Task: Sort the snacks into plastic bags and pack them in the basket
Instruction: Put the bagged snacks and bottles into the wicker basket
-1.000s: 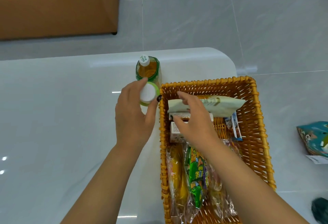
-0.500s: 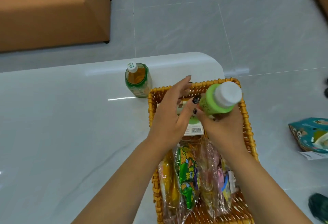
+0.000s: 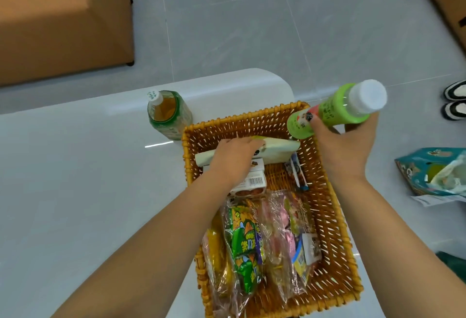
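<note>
A woven yellow basket [image 3: 330,186] stands at the right end of the white table [image 3: 75,179]. Clear plastic bags of snacks [image 3: 247,242] fill its near half. My left hand [image 3: 234,158] is inside the far half, resting on a cream flat packet [image 3: 280,148] and small white boxes [image 3: 254,181]; its fingertips are hidden. My right hand [image 3: 345,138] grips a green bottle with a white cap [image 3: 338,111], held tilted over the basket's far right corner. A tea bottle with a green label [image 3: 167,113] stands on the table just left of the basket.
A brown cardboard box [image 3: 63,20] sits on the grey tiled floor beyond the table, another [image 3: 448,2] at the top right. A teal snack bag [image 3: 433,174] lies on the floor to the right. Shoes [image 3: 455,103] show at the right edge.
My right hand has carried the green bottle up and to the right, off the basket's middle. My left hand has let go of it and dropped onto the packets in the basket.
</note>
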A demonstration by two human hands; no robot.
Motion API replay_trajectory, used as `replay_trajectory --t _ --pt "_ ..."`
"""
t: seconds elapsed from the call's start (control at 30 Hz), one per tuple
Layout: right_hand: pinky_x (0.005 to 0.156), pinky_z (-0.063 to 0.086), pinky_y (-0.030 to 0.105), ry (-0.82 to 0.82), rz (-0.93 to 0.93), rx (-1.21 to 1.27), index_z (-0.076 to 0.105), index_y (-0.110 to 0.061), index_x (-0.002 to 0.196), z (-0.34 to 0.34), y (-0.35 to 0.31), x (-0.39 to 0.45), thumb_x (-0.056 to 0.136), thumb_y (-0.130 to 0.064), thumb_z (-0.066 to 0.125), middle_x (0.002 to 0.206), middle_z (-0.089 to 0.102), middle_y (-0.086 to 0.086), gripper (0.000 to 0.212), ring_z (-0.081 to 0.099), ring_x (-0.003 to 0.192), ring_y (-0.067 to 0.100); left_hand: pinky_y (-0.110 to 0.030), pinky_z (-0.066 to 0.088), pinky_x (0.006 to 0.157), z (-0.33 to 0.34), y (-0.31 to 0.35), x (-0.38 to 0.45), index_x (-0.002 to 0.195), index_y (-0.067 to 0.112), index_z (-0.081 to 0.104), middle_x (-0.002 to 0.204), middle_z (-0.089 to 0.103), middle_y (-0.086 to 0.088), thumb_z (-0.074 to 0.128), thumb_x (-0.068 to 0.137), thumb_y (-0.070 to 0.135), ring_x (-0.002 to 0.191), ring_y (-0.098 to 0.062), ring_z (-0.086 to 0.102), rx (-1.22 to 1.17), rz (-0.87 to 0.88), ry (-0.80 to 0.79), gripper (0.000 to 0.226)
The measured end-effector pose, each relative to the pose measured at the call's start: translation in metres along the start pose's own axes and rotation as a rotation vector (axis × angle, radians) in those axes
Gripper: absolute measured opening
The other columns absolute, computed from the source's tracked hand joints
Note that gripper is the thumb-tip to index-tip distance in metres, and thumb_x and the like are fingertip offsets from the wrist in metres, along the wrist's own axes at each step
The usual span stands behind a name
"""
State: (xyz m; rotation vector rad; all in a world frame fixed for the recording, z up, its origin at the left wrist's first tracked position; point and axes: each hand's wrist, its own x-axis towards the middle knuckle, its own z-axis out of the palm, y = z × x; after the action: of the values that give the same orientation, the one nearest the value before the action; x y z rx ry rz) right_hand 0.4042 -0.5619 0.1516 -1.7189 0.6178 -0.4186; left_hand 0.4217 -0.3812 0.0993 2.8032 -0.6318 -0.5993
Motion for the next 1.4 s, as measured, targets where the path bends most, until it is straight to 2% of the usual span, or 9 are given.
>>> replay_trajectory --t 0.13,0.27,0.37,0.43,0.7,0.8,1.1,1.27,1.4 --pt "0.093 0.052 0.025 -0.096 -0.007 -0.08 0.046 -0.024 0.121 0.015 0.017 0.011 0.071 -0.012 0.083 0.111 0.054 -0.016 0.063 0.056 0.106 0.003 -0.038 0.051 0.083 0.002 -0.002 -0.001 0.145 0.029 0.041 0.136 0.056 0.002 0.052 0.092 0.002 0.113 -0.023 0.06 0.015 0.009 -0.004 0.061" --pt "0.091 0.049 0.017 -0.162 -0.071 -0.167 0.045 -0.021 0.122 0.019 0.031 0.015 0.071 -0.013 0.083 0.111 0.05 -0.015 0.065 0.052 0.108 0.005 -0.036 0.049 0.078 0.005 -0.005 -0.001 0.146 0.03 0.04 0.134 0.057 0.002 0.052 0.093 0.004 0.112 -0.023 0.06 0.008 0.008 0.01 0.059" --pt "0.099 0.048 0.029 -0.224 -0.116 -0.247 0.045 -0.024 0.127 0.019 0.038 0.016 0.073 -0.016 0.081 0.121 0.051 -0.01 0.066 0.05 0.114 0.007 -0.036 0.049 0.077 0.006 -0.005 -0.001 0.145 0.03 0.04 0.133 0.058 0.003 0.052 0.093 0.004 0.111 -0.023 0.06 0.008 0.014 0.03 0.06" --pt "0.101 0.046 0.028 -0.265 -0.152 -0.292 0.045 -0.023 0.131 0.02 0.041 0.016 0.074 -0.017 0.081 0.127 0.051 -0.006 0.068 0.049 0.118 0.009 -0.035 0.048 0.077 0.006 -0.005 0.0 0.145 0.031 0.041 0.133 0.058 0.003 0.051 0.093 0.003 0.111 -0.023 0.061 0.007 0.011 0.037 0.06" --pt "0.086 0.045 0.027 -0.332 -0.158 -0.418 0.047 -0.022 0.111 0.03 0.046 0.023 0.069 -0.023 0.084 0.109 0.055 -0.002 0.056 0.053 0.102 0.014 -0.034 0.047 0.076 0.008 -0.008 -0.004 0.145 0.032 0.04 0.133 0.058 0.003 0.05 0.094 0.006 0.109 -0.022 0.061 0.014 0.019 0.064 0.058" --pt "0.081 0.041 0.021 -0.346 -0.121 -0.437 0.046 -0.021 0.111 0.037 0.05 0.025 0.069 -0.026 0.084 0.112 0.057 0.001 0.057 0.052 0.099 0.011 -0.033 0.048 0.077 0.008 -0.013 -0.006 0.143 0.032 0.042 0.131 0.06 0.003 0.051 0.095 0.008 0.107 -0.021 0.063 0.035 0.024 0.091 0.054" --pt "0.072 0.041 0.002 -0.356 -0.124 -0.347 0.043 -0.027 0.108 0.021 0.049 0.013 0.069 -0.024 0.086 0.103 0.053 -0.011 0.058 0.056 0.096 0.007 -0.031 0.043 0.074 0.011 -0.013 -0.007 0.144 0.032 0.041 0.13 0.06 0.003 0.049 0.097 0.01 0.108 -0.02 0.061 -0.007 0.025 0.127 0.053" --pt "0.069 0.043 0.002 -0.421 -0.155 -0.377 0.047 -0.019 0.112 0.023 0.035 0.029 0.071 -0.023 0.084 0.105 0.054 -0.011 0.056 0.055 0.096 0.006 -0.034 0.048 0.078 0.012 -0.012 -0.008 0.143 0.032 0.043 0.13 0.061 0.003 0.049 0.097 0.009 0.108 -0.021 0.061 -0.002 0.045 0.12 0.052" --pt "0.07 0.043 0.006 -0.352 -0.119 -0.357 0.045 -0.021 0.11 0.027 0.034 0.03 0.073 -0.026 0.082 0.101 0.053 -0.014 0.053 0.055 0.091 0.004 -0.033 0.045 0.077 0.013 -0.011 -0.009 0.143 0.033 0.043 0.13 0.061 0.004 0.046 0.098 0.01 0.109 -0.021 0.061 -0.004 0.037 0.126 0.051"
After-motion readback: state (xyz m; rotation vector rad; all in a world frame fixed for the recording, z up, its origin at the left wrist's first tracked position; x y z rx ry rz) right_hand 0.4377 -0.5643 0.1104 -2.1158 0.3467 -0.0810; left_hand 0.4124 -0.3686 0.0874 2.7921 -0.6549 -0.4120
